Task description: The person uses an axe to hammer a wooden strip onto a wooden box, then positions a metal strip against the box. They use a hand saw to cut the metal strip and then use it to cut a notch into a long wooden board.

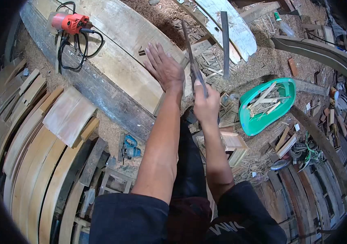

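Observation:
My left hand [166,67] lies flat with fingers stretched out, pressing on a wide, pale wooden board [128,30]. My right hand [206,99] is wrapped round the handle of a handsaw [192,55]. The saw's blade appears nearly edge-on and points away from me, along the right edge of the board just beside my left hand. Whether its teeth touch the wood I cannot make out. A small dark mark or slot [142,52] shows on the board by my left fingertips.
A red power tool [72,23] with a coiled black cord sits on the board. On the floor lie a blue power tool [130,146] and wood shavings. A green tub [244,122] holds wood scraps. Curved planks [39,162] are stacked at left; a metal bar [225,44] stands ahead.

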Motion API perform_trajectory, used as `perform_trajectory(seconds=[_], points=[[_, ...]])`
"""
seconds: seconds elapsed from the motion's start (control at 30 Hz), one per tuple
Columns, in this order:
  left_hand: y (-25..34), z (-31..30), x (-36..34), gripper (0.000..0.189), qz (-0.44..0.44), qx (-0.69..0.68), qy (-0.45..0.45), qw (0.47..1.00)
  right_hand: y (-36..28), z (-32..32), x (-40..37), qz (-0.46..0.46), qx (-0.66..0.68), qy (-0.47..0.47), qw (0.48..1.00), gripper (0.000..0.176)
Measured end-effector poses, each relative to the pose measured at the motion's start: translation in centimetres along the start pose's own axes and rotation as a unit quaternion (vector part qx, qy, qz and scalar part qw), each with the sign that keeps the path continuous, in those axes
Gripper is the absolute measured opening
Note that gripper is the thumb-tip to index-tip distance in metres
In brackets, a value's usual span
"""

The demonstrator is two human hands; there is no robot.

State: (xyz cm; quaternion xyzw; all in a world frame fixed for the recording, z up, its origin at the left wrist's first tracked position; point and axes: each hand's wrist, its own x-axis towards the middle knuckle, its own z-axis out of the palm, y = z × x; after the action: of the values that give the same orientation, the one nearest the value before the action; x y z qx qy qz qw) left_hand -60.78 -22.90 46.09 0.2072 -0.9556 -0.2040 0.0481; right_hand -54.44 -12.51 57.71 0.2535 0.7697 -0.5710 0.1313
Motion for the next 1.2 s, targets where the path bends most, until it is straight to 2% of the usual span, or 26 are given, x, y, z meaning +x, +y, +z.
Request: perform_trajectory(seconds=[0.1, 0.2, 0.3, 0.33, 0.4, 0.47, 0.57, 0.67, 0.73, 0.83, 0.93, 1.0, 1.07, 1.17, 1.2], points=[[0.2, 0.3, 0.2, 0.054, -0.003, -0.003, 0.002, 1.000, 0.2, -1.7, -5.6, -0.026, -0.027, 0.007, 0.999, 0.035], [0.0, 0.6, 0.7, 0.056, -0.006, 0.013, 0.007, 1.000, 1.2, -3.0, -8.4, 0.058, 0.039, -0.001, 0.998, 0.035], [0.1, 0.4, 0.5, 0.057, -0.006, 0.019, 0.001, 1.000, 0.8, -0.3, -0.6, 0.010, -0.017, -0.007, 1.000, 0.036], [0.1, 0.3, 0.3, 0.057, -0.008, 0.017, -0.001, 1.000, -0.4, 0.4, 0.3, -0.006, -0.027, 0.019, 0.999, 0.036], [0.0, 0.4, 0.4, 0.057, -0.009, 0.010, 0.004, 1.000, -0.2, -0.8, -1.8, -0.035, -0.038, 0.010, 0.999, 0.036], [0.0, 0.6, 0.3, 0.056, -0.007, 0.009, 0.000, 1.000, 0.8, -2.5, -7.6, 0.020, -0.001, -0.005, 1.000, 0.036], [-0.3, 0.4, -0.2, 0.055, -0.008, 0.018, -0.001, 1.000, 0.4, -2.9, -7.0, 0.060, -0.008, -0.008, 0.998, 0.038], [0.1, 0.3, 0.3, 0.053, -0.003, 0.010, 0.005, 1.000, 0.0, 0.8, 0.3, -0.014, -0.038, 0.027, 0.999, 0.037], [0.1, 0.1, 0.2, 0.053, -0.003, 0.003, -0.003, 1.000, 0.1, -0.4, -0.5, -0.010, -0.021, 0.004, 1.000, 0.037], [-0.1, 0.6, 0.3, 0.053, -0.004, -0.007, 0.007, 1.000, 0.0, -3.0, -8.0, 0.049, 0.033, -0.004, 0.998, 0.038], [0.0, 0.3, 0.3, 0.059, -0.007, 0.026, 0.000, 1.000, -0.9, -2.9, -5.6, 0.052, 0.012, -0.008, 0.999, 0.037], [0.1, 0.6, 0.7, 0.059, -0.004, 0.027, 0.011, 1.000, 0.9, -0.4, -0.5, 0.039, 0.023, -0.019, 0.999, 0.038], [0.2, 0.0, 0.3, 0.059, -0.011, 0.011, 0.000, 1.000, -0.8, 0.1, 0.5, -0.024, -0.041, 0.015, 0.999, 0.035], [0.0, 0.4, 0.0, 0.057, -0.006, 0.009, 0.004, 1.000, 0.3, -2.4, -7.1, 0.032, -0.018, -0.005, 0.999, 0.032], [0.0, 0.4, 0.4, 0.057, -0.008, 0.009, 0.008, 1.000, -0.4, -2.8, -8.9, 0.061, 0.037, -0.001, 0.997, 0.030]])
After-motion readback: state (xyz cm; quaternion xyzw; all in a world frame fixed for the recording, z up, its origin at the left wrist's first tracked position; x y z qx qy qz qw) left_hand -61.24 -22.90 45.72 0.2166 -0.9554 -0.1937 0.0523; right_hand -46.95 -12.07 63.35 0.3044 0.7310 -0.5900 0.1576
